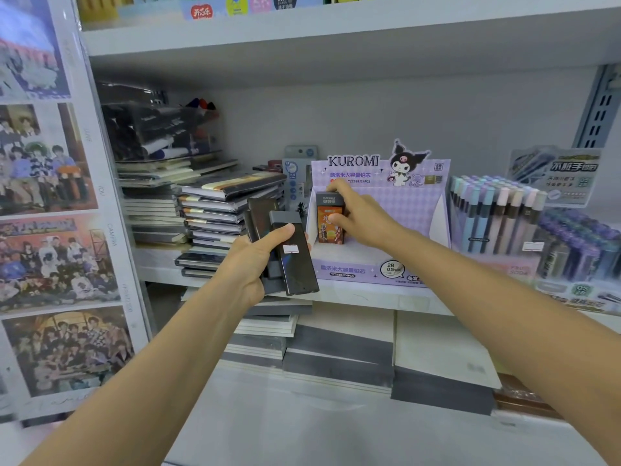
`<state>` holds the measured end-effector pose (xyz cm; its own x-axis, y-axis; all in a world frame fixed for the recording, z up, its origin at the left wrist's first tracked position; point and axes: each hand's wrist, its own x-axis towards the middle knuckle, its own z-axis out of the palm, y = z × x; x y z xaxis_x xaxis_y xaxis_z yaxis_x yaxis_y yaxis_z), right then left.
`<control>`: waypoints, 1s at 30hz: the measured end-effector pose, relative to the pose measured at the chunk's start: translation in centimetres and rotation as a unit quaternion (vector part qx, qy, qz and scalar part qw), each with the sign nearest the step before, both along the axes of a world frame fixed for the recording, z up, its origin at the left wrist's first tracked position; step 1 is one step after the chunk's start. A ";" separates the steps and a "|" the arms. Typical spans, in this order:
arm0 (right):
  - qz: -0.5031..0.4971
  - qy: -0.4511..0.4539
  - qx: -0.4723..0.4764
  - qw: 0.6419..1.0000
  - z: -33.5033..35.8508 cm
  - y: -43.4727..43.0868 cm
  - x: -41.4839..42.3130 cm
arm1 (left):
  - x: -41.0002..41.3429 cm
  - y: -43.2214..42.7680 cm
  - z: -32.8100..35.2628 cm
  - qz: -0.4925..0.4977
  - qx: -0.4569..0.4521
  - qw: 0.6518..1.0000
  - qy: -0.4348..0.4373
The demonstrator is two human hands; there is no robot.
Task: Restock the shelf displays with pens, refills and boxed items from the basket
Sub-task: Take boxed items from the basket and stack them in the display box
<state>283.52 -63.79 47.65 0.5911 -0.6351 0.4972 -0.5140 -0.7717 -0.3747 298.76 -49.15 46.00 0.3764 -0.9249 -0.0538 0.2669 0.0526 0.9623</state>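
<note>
Orange-and-black box [331, 223] is upright in the left end of the lilac cardboard Kuromi display [408, 205] on the white shelf [373, 294], right hand [358, 215] pinching it, fingers over its dark top, thumb on the front; open white tray floor to its right. Glossy slim dark boxes [297, 260], a fanned bunch, sit gripped in the left hand [247, 264] just off the shelf edge, thumb along the top one with a small white label. Stacked notebooks [218, 203] crowd the display's left, pastel pens [494, 213] rack on its right, upper shelf board [336, 38] overhead, plastic-covered posters [50, 196] wall the left side.
</note>
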 end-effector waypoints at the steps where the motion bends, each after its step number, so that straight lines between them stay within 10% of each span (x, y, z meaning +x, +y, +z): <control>1: -0.004 0.006 -0.013 1.000 0.2 0.1 0.1 | 0.0 0.1 0.0 0.003 0.000 1.000 0.000; 11: 0.024 -0.255 0.014 0.967 1.7 4.6 -1.3 | -0.5 0.3 -0.6 0.009 -0.028 0.998 -0.058; 16: 0.125 -0.177 0.295 0.931 1.1 7.3 -0.9 | -2.3 0.6 -0.4 -0.013 -0.063 0.995 -0.070; 30: 0.091 -0.306 0.285 0.904 3.3 6.8 -3.1 | -2.6 1.4 0.7 -0.038 -0.050 0.994 0.087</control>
<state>280.44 -56.95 50.97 0.4367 -0.8110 0.3894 0.0399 -0.4150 -0.9090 296.12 -47.71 46.71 0.2974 -0.9546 -0.0179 0.4352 0.1189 0.8925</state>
